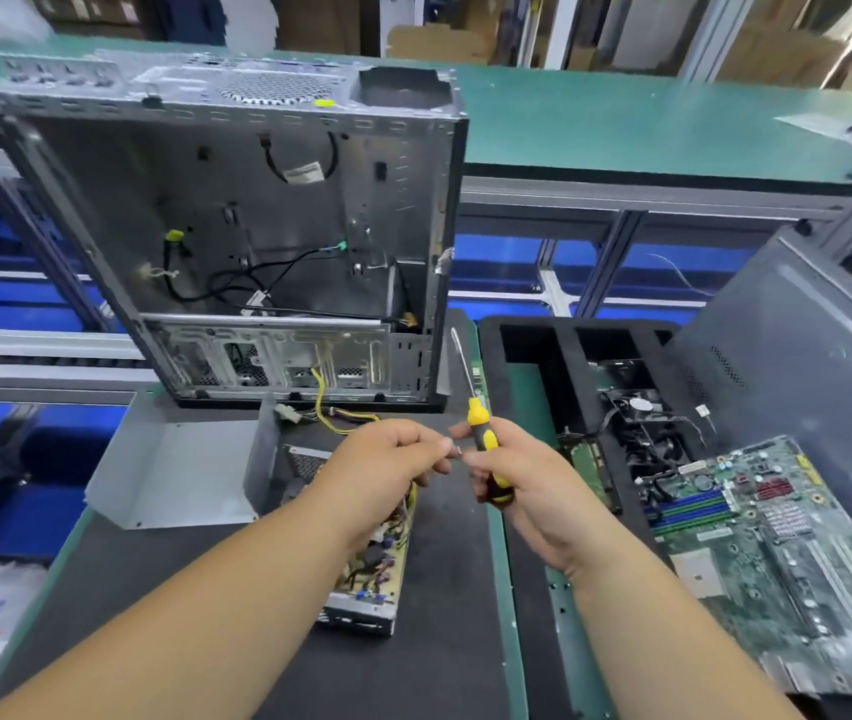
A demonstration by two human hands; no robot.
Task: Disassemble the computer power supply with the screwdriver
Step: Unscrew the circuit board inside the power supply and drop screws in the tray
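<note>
Your right hand (522, 480) holds the yellow and black screwdriver (481, 433) with its tip pointing up. Your left hand (387, 459) pinches a tiny screw (456, 450) just beside it. The open power supply (367, 563) lies on the counter (444, 641) under your left hand, near the empty computer case (237, 226).

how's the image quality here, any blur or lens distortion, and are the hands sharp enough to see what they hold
Head view: wide-angle bending curves the green bench edge and tilts the computer case; the top left corner is smeared by blur; lighting is even, with no harsh glare. The right hand and its screwdriver are sharp; the small item pinched at the left hand fingertips is too tiny to identify.
</note>
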